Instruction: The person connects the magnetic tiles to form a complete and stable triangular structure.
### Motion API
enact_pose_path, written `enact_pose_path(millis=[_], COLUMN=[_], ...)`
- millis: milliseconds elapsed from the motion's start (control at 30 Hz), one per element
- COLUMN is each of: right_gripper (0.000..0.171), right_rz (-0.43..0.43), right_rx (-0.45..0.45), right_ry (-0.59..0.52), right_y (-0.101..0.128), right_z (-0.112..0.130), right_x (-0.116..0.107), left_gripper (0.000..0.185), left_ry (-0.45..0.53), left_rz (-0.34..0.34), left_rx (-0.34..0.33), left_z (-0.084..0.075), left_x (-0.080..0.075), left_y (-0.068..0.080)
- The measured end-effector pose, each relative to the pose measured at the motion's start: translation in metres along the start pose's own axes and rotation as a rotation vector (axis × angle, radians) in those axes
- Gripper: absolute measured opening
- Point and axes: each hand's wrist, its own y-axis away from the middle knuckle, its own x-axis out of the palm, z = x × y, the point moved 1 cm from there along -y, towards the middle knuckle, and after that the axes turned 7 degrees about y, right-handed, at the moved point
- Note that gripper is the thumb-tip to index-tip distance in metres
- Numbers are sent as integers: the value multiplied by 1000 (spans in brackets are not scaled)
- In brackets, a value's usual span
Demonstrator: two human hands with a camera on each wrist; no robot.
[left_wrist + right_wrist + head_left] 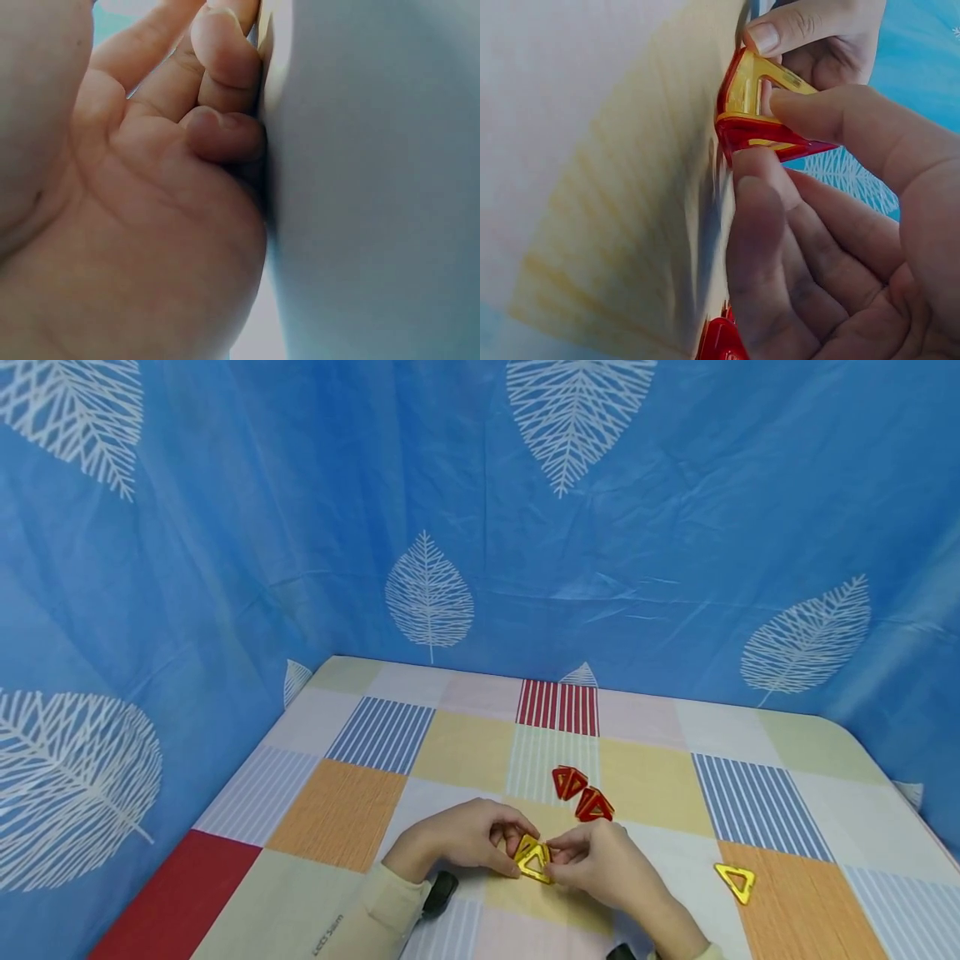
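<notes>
A small pyramid of see-through triangle tiles (534, 863) stands on the cloth between both hands. In the right wrist view it has a yellow triangle tile (744, 88) at the front and a red tile (742, 133) at its side. My left hand (476, 835) holds its left side, the thumb on the yellow tile's edge. From the right, my right hand (602, 862) pinches it, thumb on the yellow face and a finger against the red side. The left wrist view shows my left palm (150, 195) and curled fingers, the tiles hidden there.
Two red triangle-tile shapes, one farther back (568, 782) and one nearer (595, 805), stand just beyond the hands. A single yellow triangle tile (737, 882) lies to the right. The patchwork cloth (360, 793) covers the table; a blue leaf-print curtain (480, 510) hangs behind and at left.
</notes>
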Motion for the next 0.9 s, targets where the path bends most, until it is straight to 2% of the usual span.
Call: enact_pose_path(millis=[200,433,767,900], right_gripper=[25,28,36,31], right_rz=[19,11,37,26], right_rx=[-15,-28,-42,-62], right_ry=[0,39,1,34], right_y=[0,-1,0,0], right_z=[-3,-3,-4,-5], right_x=[1,3,2,1], left_gripper=[36,36,40,46], left_ry=[24,-9,-3,5], left_rz=[0,-9,0,9], left_rx=[18,29,10,5], left_z=[-1,-2,-1,-1], left_x=[0,0,1,1], left_y=[0,0,-1,-1])
